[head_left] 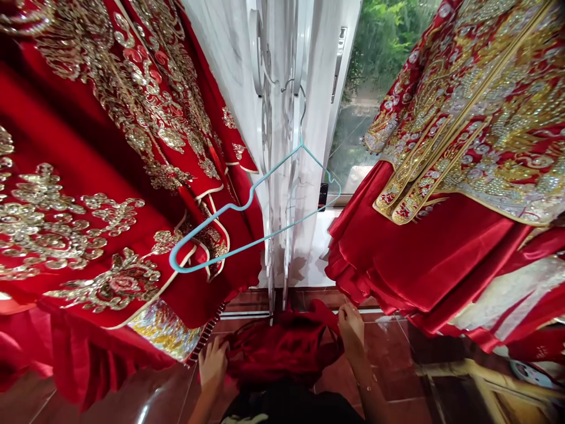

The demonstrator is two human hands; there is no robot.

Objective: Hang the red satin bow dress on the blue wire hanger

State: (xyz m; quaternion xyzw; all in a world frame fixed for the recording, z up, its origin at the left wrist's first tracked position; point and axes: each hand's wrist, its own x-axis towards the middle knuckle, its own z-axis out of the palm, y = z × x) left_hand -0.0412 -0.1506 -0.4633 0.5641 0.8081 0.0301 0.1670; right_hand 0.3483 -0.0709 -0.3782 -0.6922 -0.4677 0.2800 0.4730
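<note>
Observed from head view, looking down. Bunched red satin cloth [282,347] held low at bottom centre, in front of the person's dark top [282,406], above a brown glossy tile floor [388,371]; no contact with the floor visible.

Left hand [214,362]: on the left side of the bunch, fingers curled and pressed into the fabric. Right hand [352,324]: at the upper right edge of the bunch, fingers close together, pinching a fold. Thin band on right wrist [364,387].

Above the cloth, well apart from both hands: light blue wire hanger [265,238], empty, tilted, its hook over a white metal scroll rack [265,112]. Red garments with gold sequin embroidery hang on either side: left [88,235], right [468,147], the hanger's low end overlapping the left one. Behind the rack: sheer white curtain [320,118] and window [379,65] showing green foliage.
</note>
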